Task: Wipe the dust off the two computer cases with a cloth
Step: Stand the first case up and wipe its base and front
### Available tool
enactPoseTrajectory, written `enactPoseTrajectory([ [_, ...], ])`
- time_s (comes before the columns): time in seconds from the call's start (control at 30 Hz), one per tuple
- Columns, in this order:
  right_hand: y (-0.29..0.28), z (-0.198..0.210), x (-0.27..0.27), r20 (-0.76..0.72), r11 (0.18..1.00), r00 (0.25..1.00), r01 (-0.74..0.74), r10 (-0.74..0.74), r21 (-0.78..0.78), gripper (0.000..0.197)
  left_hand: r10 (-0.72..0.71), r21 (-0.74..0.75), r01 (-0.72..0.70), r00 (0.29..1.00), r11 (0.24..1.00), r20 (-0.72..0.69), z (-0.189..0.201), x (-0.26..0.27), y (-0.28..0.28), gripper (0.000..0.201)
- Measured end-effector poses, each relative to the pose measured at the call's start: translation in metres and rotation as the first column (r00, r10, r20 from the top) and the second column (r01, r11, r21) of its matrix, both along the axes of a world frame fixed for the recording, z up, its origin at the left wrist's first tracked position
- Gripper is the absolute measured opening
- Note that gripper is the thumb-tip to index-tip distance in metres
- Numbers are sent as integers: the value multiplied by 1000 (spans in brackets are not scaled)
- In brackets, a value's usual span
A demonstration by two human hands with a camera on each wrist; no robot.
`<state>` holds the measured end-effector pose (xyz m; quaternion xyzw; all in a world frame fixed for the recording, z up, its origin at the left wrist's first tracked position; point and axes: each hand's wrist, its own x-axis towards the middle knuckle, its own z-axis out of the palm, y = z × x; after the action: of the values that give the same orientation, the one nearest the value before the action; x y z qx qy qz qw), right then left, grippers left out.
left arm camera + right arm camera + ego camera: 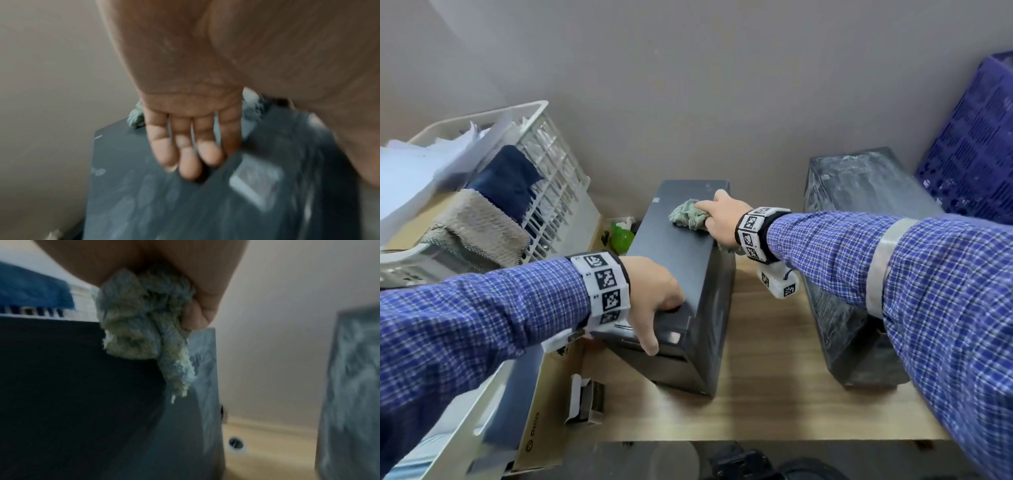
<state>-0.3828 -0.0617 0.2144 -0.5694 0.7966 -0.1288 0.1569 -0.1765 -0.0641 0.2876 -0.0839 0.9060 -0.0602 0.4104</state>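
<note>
Two black computer cases stand on a wooden shelf (767, 394). The left case (681, 260) has a mostly dark top. My right hand (719, 219) grips a bunched grey-green cloth (687, 214) and presses it on the far end of that top; the cloth (144, 324) hangs from my fist in the right wrist view. My left hand (659, 301) grips the near front corner of the same case, fingers (185, 151) curled over its edge. The right case (859, 219) is streaked with pale dust, and my right arm crosses over it.
A white plastic basket (541, 150) with papers, a dark blue cloth and a beige towel sits at left. A green bottle (621, 236) stands behind the left case. A blue crate (976, 144) leans at right. A cardboard box (551, 404) lies below left.
</note>
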Motion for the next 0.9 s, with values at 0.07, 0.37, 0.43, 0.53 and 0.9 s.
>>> enactPoseTrajectory([
  [0.07, 15, -14, 6, 171, 967, 974, 182, -151, -181, 53, 188, 65, -184, 981, 981, -50, 4, -4, -9, 60],
  [0.37, 88, -84, 69, 858, 621, 469, 742, -210, -253, 34, 226, -56, -250, 935, 966, -275, -9, -42, -47, 120],
  [0.43, 92, -96, 85, 838, 673, 512, 689, -188, -270, 38, 243, -71, -267, 939, 961, -244, -11, -50, -50, 130],
  [0.53, 88, -111, 98, 801, 717, 566, 640, -197, -276, 42, 251, -93, -272, 949, 958, -191, -13, -61, -50, 137],
  [0.9, 83, -218, 108, 646, 847, 642, 532, -412, 12, 44, 197, -133, -228, 958, 965, -209, -18, -78, -47, 120],
])
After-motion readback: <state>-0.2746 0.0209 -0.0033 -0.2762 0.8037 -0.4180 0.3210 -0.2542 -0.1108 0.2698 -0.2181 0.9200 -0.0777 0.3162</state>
